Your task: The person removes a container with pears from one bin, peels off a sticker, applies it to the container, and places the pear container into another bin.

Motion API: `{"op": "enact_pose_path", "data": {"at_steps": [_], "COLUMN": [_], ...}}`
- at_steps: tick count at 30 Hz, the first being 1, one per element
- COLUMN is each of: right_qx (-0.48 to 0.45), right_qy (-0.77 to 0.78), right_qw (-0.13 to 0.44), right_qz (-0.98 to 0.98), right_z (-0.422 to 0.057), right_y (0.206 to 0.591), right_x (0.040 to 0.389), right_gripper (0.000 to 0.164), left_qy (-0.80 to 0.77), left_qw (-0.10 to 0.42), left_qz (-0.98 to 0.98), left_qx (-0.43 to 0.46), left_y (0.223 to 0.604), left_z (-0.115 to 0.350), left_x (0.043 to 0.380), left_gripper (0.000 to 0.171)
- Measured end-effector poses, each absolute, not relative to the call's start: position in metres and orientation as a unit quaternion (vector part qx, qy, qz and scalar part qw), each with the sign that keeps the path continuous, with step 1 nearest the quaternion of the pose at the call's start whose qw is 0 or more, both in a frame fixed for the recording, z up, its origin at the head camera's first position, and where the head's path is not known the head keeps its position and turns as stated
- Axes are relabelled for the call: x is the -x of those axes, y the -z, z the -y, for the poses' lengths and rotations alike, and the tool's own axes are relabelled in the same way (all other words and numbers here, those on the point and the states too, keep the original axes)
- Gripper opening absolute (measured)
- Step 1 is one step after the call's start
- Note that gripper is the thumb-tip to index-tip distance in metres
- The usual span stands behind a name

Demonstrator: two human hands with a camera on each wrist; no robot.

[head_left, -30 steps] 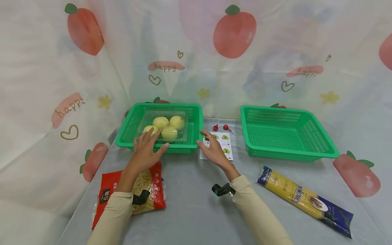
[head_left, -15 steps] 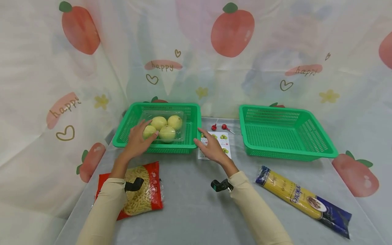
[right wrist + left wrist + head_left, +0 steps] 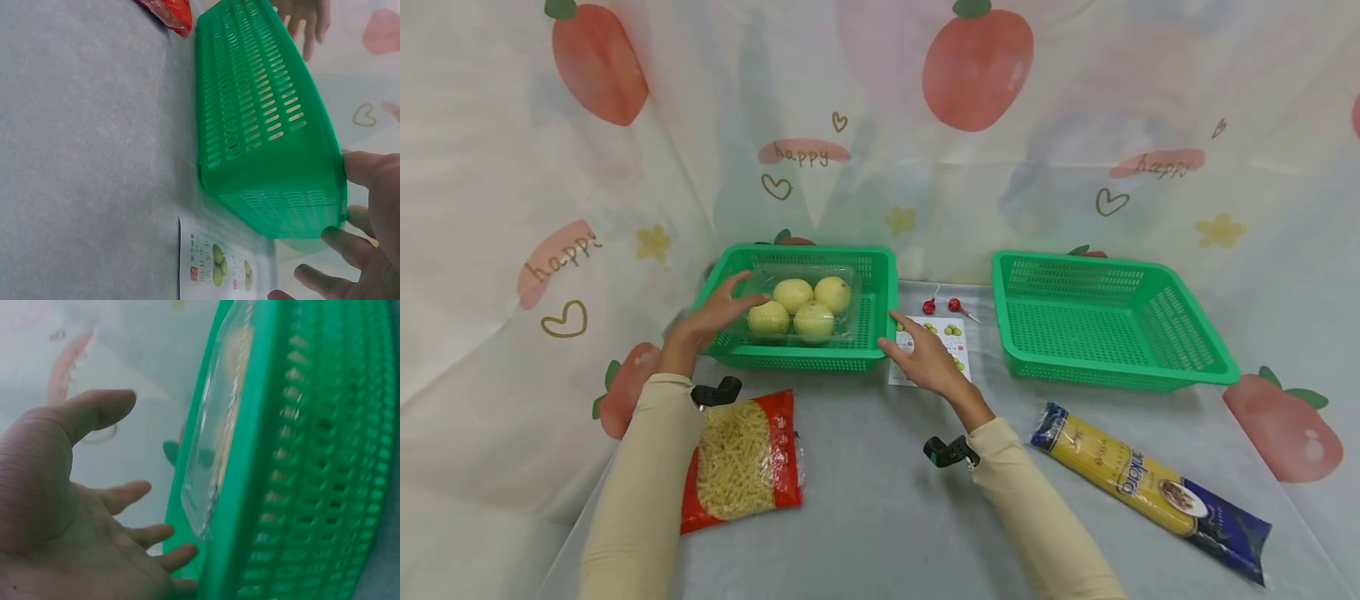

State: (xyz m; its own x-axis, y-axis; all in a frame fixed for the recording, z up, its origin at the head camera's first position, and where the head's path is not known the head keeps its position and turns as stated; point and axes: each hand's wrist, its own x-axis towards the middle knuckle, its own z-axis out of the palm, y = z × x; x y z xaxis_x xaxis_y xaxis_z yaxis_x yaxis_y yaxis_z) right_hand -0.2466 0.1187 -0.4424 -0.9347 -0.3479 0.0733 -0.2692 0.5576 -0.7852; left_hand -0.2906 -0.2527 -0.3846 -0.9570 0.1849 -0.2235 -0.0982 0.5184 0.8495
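Note:
The left green basket (image 3: 808,360) holds a clear plastic box (image 3: 805,272) with several round yellow-green fruits (image 3: 793,296). At the basket's left end is my left hand (image 3: 718,312), its fingers spread over the rim and beside the box. In the left wrist view, nothing lies between that thumb and the fingers. My right hand (image 3: 927,364) touches the rim at the basket's right end with thumb and fingertips. These fingers look loosely extended in the right wrist view. A printed card (image 3: 958,342) with fruit pictures lies partly beneath the right hand.
Another green basket (image 3: 1116,367) stands at the right. Two red lollipops (image 3: 929,306) lie between the baskets. A red bag of pasta (image 3: 737,462) is below my left arm, and a yellow and blue spaghetti pack (image 3: 1142,487) lies front right. A patterned curtain (image 3: 880,192) hangs behind.
My left hand has moved left, from over the fruit to the basket's left end. My right hand stays at the right rim. The basket shows no clear movement.

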Motion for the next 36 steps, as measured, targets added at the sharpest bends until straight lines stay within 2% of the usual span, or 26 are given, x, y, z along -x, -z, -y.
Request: {"op": "enact_pose_path", "data": {"at_steps": [9,15,17,21,32,36], "right_qx": [0.167,0.157,0.155,0.153,0.160,0.162], "right_qy": [0.438,0.441,0.443,0.442,0.438,0.429], "right_qw": [0.059,0.069,0.072,0.070,0.063,0.054], "right_qz": [-0.881,-0.881,-0.880,-0.881,-0.883,-0.887], "right_z": [-0.117,-0.115,-0.115,-0.115,-0.115,-0.117], "right_y": [0.439,0.438,0.437,0.437,0.436,0.437], "right_x": [0.248,0.247,0.247,0.248,0.248,0.248], "right_gripper": [0.070,0.071,0.072,0.072,0.072,0.071], "left_qy": [-0.517,-0.521,-0.516,-0.507,-0.533,-0.566], "left_qw": [0.228,0.277,0.286,0.285,0.231,0.229], "left_qz": [-0.824,-0.806,-0.806,-0.811,-0.805,-0.783], "left_qx": [0.049,0.051,0.054,0.066,0.119,0.121], "left_y": [0.391,0.390,0.388,0.386,0.399,0.401], "left_z": [0.274,0.278,0.278,0.272,0.258,0.255], "left_x": [0.321,0.332,0.334,0.338,0.343,0.344], "left_gripper": [0.102,0.087,0.086,0.095,0.106,0.101]}}
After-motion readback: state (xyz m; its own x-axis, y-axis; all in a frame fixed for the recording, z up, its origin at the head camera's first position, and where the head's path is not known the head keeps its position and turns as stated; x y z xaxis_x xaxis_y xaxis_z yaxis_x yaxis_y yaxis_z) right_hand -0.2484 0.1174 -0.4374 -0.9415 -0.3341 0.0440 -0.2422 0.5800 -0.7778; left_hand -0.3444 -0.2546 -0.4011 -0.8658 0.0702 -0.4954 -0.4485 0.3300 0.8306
